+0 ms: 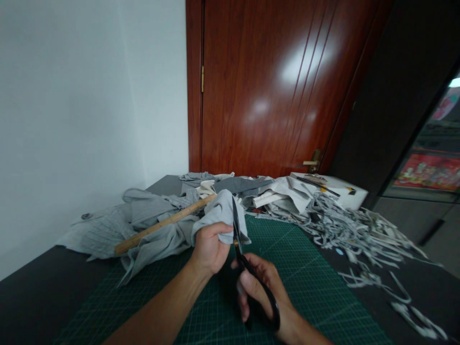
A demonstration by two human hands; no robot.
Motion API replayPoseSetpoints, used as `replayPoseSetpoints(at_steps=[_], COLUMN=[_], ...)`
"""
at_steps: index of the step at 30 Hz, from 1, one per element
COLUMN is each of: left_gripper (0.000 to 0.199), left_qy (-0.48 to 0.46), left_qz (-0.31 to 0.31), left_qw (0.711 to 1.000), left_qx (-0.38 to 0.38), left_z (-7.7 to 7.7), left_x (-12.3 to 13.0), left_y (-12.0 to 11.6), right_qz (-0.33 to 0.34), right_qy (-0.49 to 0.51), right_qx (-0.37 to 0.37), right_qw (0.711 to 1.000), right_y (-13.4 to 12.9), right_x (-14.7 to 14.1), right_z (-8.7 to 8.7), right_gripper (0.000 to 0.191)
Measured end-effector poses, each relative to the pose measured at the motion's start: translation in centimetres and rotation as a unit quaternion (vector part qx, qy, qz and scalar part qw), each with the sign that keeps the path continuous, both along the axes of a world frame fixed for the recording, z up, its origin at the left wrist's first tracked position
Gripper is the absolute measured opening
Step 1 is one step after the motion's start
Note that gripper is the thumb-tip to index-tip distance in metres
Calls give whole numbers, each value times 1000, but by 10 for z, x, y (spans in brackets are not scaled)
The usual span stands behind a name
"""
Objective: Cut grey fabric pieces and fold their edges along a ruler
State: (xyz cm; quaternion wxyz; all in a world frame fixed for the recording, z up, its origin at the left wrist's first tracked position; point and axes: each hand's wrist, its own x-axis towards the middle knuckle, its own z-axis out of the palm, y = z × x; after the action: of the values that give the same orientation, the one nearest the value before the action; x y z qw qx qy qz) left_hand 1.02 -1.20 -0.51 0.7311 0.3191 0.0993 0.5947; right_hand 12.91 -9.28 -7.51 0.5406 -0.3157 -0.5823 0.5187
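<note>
My left hand [212,247] grips a piece of light grey fabric [218,211], raised over the green cutting mat [287,258]. My right hand [264,282] is closed round the black handles of a pair of scissors [235,223]. Their blades point up and away from me and lie against the fabric's right part, close to my left fingertips. Whether the blades are fully together is hard to tell. The rest of the grey fabric trails down to the left, under or beside a wooden ruler [165,225].
More grey cloth [108,227] lies heaped at the left. Pale fabric pieces [287,194] and a pile of cut grey strips [352,230] spread along the right. Behind them stands a white box [350,194] with dark tools on top. A wooden door [258,86] rises beyond the table.
</note>
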Motion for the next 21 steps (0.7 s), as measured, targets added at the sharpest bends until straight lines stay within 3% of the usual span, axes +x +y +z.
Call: replayPoseSetpoints(at_steps=[21], left_gripper=[66], left_qy=[3], left_qz=[0], left_qw=[1000], left_qx=[0], left_z=[-3], left_x=[-1], left_y=[2], right_qz=[26], right_qy=[34], right_qx=[-1], right_qw=[999], right_y=[4], right_x=[0], right_z=[-7], right_gripper=[57])
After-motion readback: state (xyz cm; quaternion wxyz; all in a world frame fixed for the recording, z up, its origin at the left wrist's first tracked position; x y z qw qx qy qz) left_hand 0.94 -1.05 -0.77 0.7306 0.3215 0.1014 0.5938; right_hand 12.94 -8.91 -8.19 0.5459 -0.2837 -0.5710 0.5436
